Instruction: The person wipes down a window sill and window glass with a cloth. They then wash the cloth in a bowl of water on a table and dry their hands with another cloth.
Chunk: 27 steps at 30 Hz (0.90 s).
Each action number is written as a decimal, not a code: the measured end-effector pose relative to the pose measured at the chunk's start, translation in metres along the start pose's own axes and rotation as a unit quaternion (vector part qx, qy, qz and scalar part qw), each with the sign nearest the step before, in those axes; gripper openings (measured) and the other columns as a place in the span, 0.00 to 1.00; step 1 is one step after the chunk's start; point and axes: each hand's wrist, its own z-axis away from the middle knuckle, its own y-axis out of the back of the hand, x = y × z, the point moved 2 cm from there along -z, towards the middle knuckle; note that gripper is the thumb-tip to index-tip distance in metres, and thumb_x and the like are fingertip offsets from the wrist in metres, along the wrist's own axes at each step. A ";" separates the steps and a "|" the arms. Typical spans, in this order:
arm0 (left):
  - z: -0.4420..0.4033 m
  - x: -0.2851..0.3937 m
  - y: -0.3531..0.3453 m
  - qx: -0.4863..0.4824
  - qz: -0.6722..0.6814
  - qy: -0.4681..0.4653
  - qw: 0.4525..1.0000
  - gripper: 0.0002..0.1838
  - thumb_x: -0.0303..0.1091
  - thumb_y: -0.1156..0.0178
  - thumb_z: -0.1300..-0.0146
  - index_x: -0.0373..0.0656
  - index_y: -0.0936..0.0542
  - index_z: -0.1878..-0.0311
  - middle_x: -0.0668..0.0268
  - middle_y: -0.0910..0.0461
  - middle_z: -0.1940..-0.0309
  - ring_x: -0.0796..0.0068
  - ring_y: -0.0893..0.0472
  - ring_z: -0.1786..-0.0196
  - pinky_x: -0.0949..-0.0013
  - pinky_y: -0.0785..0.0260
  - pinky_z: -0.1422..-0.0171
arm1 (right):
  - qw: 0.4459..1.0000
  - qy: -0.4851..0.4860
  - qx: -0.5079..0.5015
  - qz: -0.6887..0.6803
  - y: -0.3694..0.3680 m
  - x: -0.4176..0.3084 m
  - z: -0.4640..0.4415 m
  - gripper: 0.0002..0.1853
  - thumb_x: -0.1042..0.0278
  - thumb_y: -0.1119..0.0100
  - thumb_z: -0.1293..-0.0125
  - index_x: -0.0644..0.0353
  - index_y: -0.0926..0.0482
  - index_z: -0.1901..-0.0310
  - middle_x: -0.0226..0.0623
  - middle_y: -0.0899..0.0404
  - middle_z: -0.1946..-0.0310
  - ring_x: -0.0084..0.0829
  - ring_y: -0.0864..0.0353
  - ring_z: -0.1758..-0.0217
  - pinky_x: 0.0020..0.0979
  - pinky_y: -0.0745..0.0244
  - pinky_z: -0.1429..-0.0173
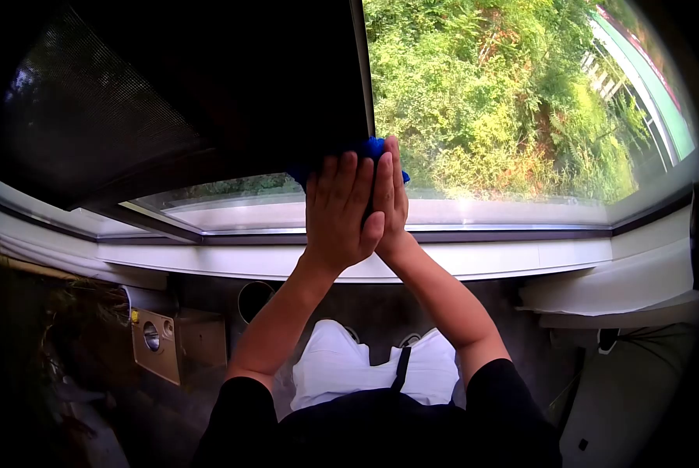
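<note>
Though mostly hidden under fingers, recorded blue cloth (376, 146) at twelve o'clock, well up from the body, bunched, just at the foot of a dark upright frame edge (360, 39). Cannot tell whether pressed against glass, frame or both. Noted strips of blue showing past the fingers toward nine, twelve and three o'clock; judged long axis as roughly nine to three, across the line of the fingers, full outline covered.

Observed left hand (335, 207) and right hand (391, 191) side by side, both on the cloth, neither clearly nearer; more of it covered by the left. Read both grips as flat and open, with fingers straight toward twelve, not seen curled round the cloth. Cannot see palms.

Farther out, from the hands: logged dark mesh panel (150, 101) at ten, foliage (497, 101) beyond the glass at two, white sill (490, 261) below the window, running nine to three. Marked white sheet (614, 285) near four, white trousers (330, 363) at six, box with a round silvery fitting (179, 343) near eight, beside a dark round container (253, 299)
</note>
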 end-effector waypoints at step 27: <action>0.233 -0.003 -0.120 -0.317 0.081 0.111 0.939 0.37 0.53 0.63 0.21 0.31 0.42 0.21 0.37 0.43 0.22 0.36 0.45 0.19 0.43 0.59 0.15 | 0.966 -0.212 -0.136 0.059 0.023 0.027 0.263 0.29 0.74 0.43 0.32 0.56 0.32 0.29 0.49 0.34 0.25 0.54 0.32 0.24 0.48 0.30 0.24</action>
